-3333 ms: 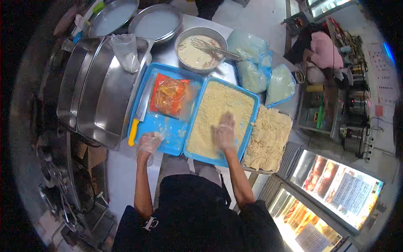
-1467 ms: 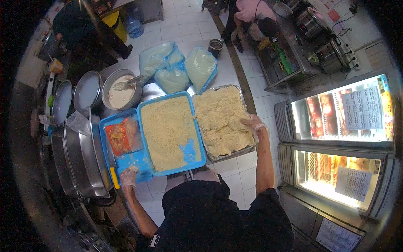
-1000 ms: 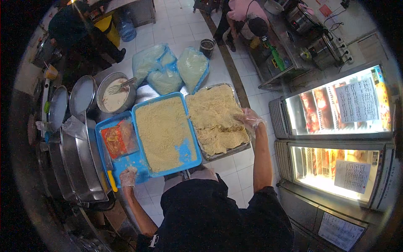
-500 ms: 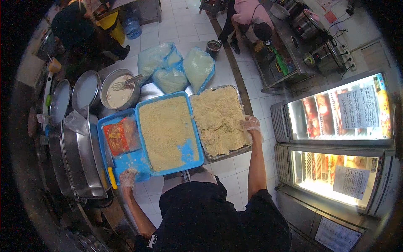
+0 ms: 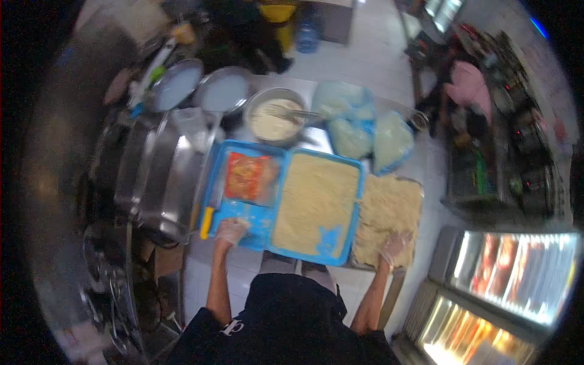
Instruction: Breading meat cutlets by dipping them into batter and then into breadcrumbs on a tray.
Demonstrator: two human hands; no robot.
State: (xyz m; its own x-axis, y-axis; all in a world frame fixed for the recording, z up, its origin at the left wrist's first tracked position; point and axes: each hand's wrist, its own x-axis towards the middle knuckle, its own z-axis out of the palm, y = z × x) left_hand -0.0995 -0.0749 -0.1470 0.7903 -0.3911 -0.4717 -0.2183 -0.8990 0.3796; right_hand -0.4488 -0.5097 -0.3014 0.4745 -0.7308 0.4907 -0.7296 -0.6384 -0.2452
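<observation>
My left hand [image 5: 231, 231], in a clear glove, rests on the near edge of a blue cutting board [image 5: 246, 216]. On the board lie a bag of red marinated pieces [image 5: 246, 176] and a knife with a yellow handle [image 5: 210, 213]. My gloved right hand [image 5: 394, 248] presses on the near corner of a metal tray of pale crumbed food [image 5: 389, 210]. Between the hands sits a blue tray of breadcrumbs [image 5: 316, 204].
A metal bowl of batter with a whisk [image 5: 274, 118] stands behind the board. Clear bags [image 5: 365, 131] lie beyond the trays. Steel pans [image 5: 164, 176] and two lids [image 5: 201, 91] are at the left. Lit glass-door fridges [image 5: 511, 274] stand at the right, another person [image 5: 468, 91] beyond.
The view has swung, blurring the picture. My right hand slid from the far right side of the metal tray to its near corner. My left hand stays on the blue board.
</observation>
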